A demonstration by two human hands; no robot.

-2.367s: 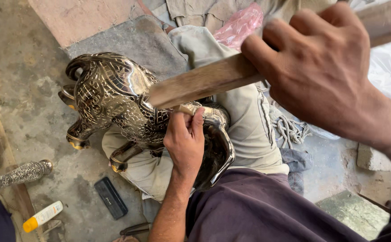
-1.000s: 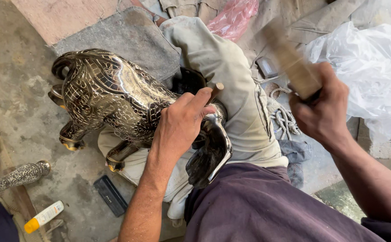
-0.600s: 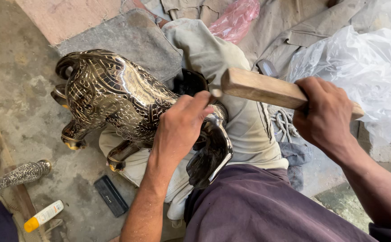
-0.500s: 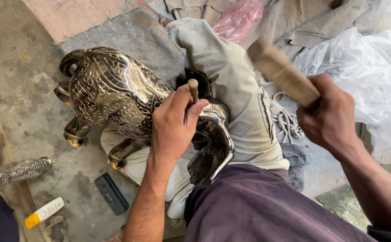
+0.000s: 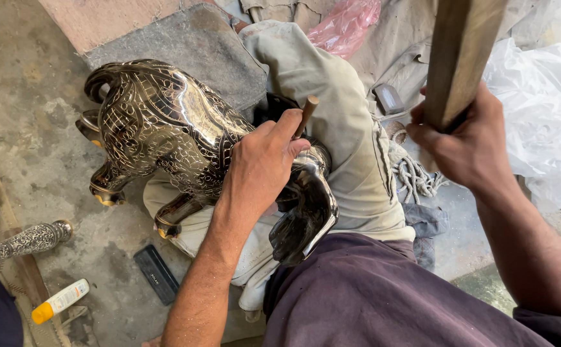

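A dark metal animal figure (image 5: 164,128), engraved all over with fine light lines, lies across a beige cushion (image 5: 338,128) on my lap. My left hand (image 5: 261,164) rests on the figure's shoulder and grips a thin chisel (image 5: 306,112) whose brown top sticks up between thumb and fingers. My right hand (image 5: 467,144) is raised to the right of the figure, closed around a wooden mallet stick (image 5: 463,51) that points upward out of view.
On the concrete floor lie a black rectangular block (image 5: 157,273), a white tube with an orange cap (image 5: 58,302) and an engraved metal rod (image 5: 20,244). Crumpled white plastic (image 5: 544,115), pink plastic (image 5: 348,26) and a coil of rope (image 5: 415,177) sit to the right.
My right hand swung the wooden stick down onto the chisel and has lifted it again to near vertical. My left hand stayed on the figure with the chisel.
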